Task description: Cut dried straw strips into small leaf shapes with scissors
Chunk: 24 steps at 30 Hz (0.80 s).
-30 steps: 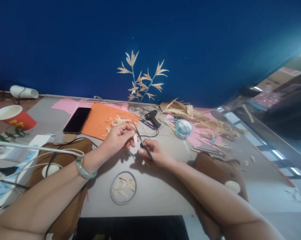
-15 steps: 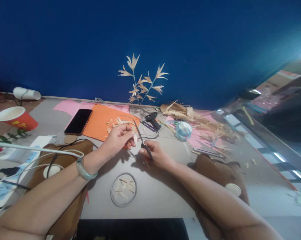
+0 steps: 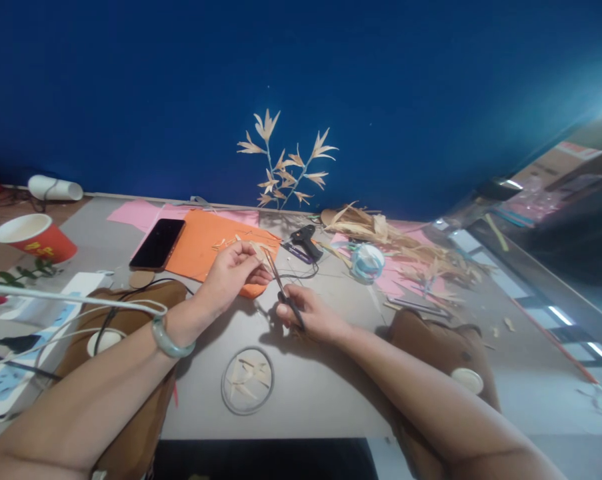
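Note:
Between the fingertips of my left hand [image 3: 235,270] is a pale strip of dried husk [image 3: 261,255]. My right hand [image 3: 311,312] grips dark scissors [image 3: 289,301], their blades pointing up and away, right beside the strip. Whether the blades touch it I cannot tell. Under and beyond my left hand lies an orange sheet [image 3: 193,250] with thin offcuts. Closer to me, a round grey-rimmed dish [image 3: 247,408] holds several small pale husk pieces. Behind the hands, a branch with pale pointed husk petals [image 3: 285,163] stands against the blue wall.
A black glue gun [image 3: 305,243] with its cord and a blue-white tape roll [image 3: 367,263] lie beyond my right hand. Dried husks [image 3: 375,230] are heaped at back right. On the left are a phone [image 3: 157,244], a red paper cup [image 3: 35,237] and a power strip [image 3: 25,367].
The husk strip in my left hand has turned and now points up toward the blades. The scissors have shifted slightly left, and their blades look more parted.

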Tool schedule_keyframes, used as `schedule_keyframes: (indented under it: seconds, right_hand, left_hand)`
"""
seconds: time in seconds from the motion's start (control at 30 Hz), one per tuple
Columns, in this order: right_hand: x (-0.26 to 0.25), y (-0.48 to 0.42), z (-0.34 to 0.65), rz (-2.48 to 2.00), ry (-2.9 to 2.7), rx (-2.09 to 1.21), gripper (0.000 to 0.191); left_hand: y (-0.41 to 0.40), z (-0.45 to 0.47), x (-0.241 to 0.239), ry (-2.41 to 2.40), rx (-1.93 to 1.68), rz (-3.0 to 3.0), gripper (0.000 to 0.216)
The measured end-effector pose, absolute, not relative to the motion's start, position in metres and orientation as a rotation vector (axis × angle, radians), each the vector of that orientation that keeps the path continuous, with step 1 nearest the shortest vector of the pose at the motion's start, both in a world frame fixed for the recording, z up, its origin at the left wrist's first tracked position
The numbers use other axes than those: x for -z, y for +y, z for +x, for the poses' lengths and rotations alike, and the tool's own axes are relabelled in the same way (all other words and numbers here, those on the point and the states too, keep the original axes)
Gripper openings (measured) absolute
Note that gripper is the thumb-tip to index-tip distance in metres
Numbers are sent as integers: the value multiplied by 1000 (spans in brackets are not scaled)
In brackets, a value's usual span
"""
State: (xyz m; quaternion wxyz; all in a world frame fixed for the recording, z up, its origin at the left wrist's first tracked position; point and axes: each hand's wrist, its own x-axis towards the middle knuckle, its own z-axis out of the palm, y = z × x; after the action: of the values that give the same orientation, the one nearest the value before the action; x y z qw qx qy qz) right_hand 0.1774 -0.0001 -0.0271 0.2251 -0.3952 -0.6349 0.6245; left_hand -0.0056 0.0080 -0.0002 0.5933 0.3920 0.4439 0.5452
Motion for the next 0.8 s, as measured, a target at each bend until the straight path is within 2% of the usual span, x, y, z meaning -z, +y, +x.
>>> schedule_keyframes:
  seconds: [0.8]
  right_hand:
    - [28,-3,174,-1164,-1695,-1750,49]
  left_hand:
    - [5,-2,-5,1048,-1238,824,15]
